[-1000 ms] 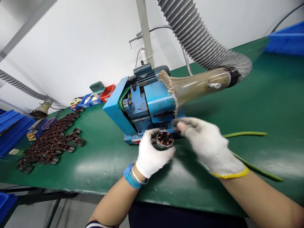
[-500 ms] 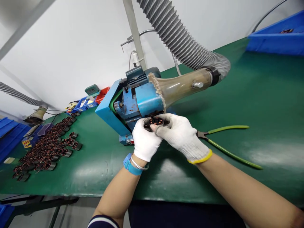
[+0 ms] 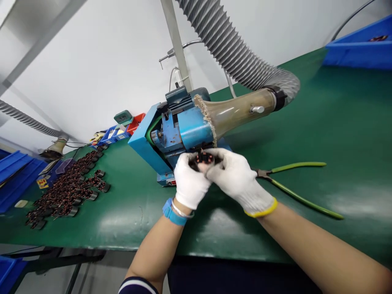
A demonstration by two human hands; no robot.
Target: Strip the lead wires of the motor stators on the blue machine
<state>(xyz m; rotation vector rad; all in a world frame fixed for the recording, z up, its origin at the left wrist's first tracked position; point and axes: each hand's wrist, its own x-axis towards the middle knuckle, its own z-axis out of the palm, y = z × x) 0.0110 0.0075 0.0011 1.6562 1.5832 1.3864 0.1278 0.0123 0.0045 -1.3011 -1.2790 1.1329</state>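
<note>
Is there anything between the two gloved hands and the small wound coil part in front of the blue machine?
Nothing visible. The left hand and the right hand both hold the coil part directly, just in front of the blue machine. The green-handled pliers lie apart on the table.

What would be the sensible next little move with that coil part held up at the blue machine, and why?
Probably ease the wound stator a touch further toward the blue machine: left hand and right hand both grip it right at the machine's front opening.
</note>
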